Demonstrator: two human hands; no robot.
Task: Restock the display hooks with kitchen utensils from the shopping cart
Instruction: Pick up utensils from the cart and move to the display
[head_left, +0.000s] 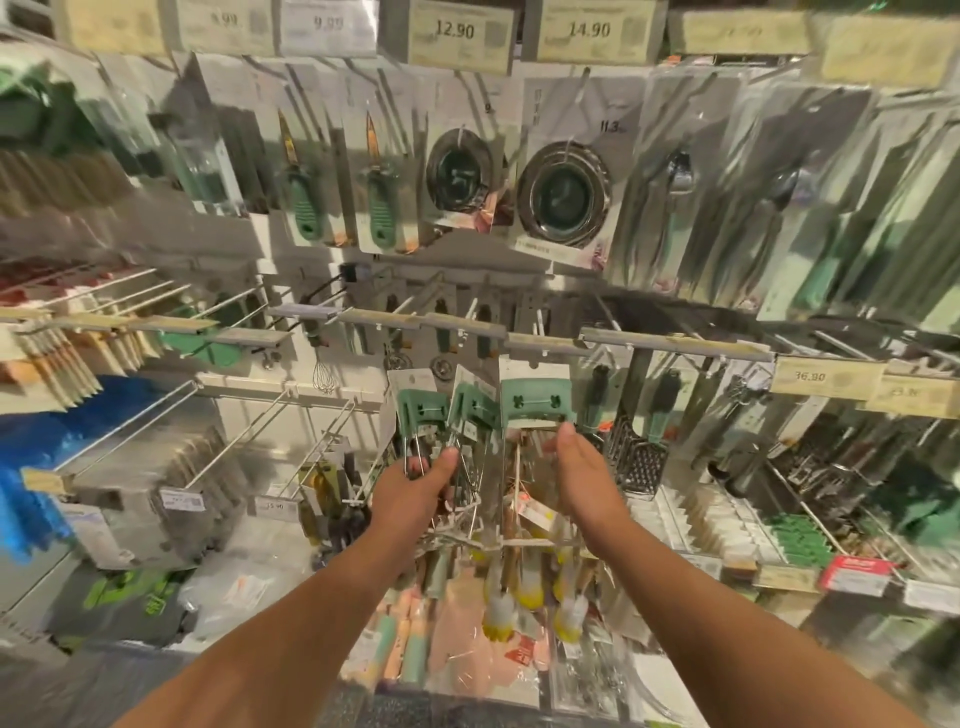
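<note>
Three green-handled utensils on card backs hang in front of me: one at left (422, 410), one in the middle (475, 408), one at right (535, 400) below the hook rail (675, 343). My left hand (415, 488) grips the wire lower ends of the left and middle utensils. My right hand (579, 473) reaches up with fingers fairly straight, fingertips touching the bottom edge of the right utensil's green handle. Below my arms lies the cart load (467, 623) of packaged utensils with yellow and green handles.
Packaged sink strainers (563, 200), green-handled peelers (304, 202) and ladles hang on upper hooks. Graters (641, 457) hang right of my right hand. Bare hooks (244, 441) jut out at lower left. Price tags line the rails.
</note>
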